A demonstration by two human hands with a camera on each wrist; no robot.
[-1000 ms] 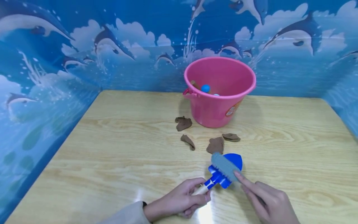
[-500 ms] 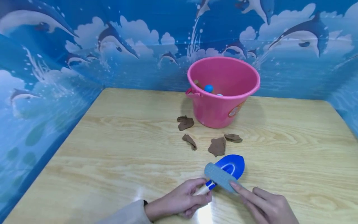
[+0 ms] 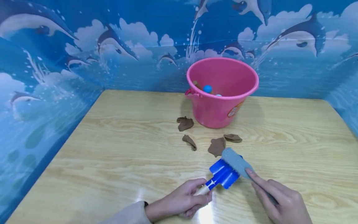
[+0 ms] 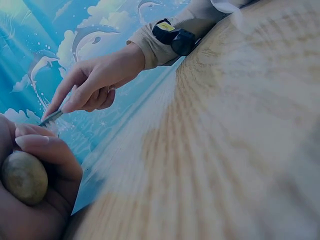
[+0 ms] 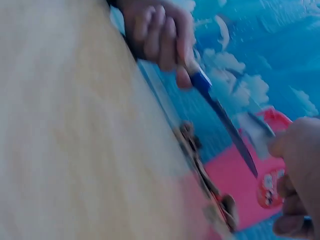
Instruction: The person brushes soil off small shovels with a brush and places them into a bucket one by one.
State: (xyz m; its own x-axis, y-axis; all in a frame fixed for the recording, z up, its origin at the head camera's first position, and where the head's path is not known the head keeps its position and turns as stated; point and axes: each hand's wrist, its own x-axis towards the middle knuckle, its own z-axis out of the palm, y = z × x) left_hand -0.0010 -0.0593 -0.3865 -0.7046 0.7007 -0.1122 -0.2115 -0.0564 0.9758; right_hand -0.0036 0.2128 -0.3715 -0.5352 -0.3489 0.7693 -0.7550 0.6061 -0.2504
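In the head view my left hand [image 3: 179, 197] grips the pale wooden handle of a small blue hand trowel [image 3: 219, 174], its blade pointing up and right. The round handle end [image 4: 25, 177] shows inside the curled fingers in the left wrist view. My right hand [image 3: 282, 200] holds a grey-blue brush [image 3: 237, 162], index finger stretched along its back. The brush lies across the upper part of the trowel blade and hides the tip. Pale bristles [image 5: 255, 134] face the blade [image 5: 227, 122] in the right wrist view; blur hides whether they touch.
Beyond the trowel, several flat brown clay-like pieces [image 3: 217, 147] lie on the wooden table [image 3: 126, 140]. A pink bucket [image 3: 215, 112] stands behind them, with a blue ball [image 3: 207, 89] and other items inside. A dolphin-print backdrop [image 3: 139, 46] borders the table.
The brush has gone from over the blade down toward the handle, then back up and right toward the tip, with my right hand. My left hand and the trowel stay nearly in place.
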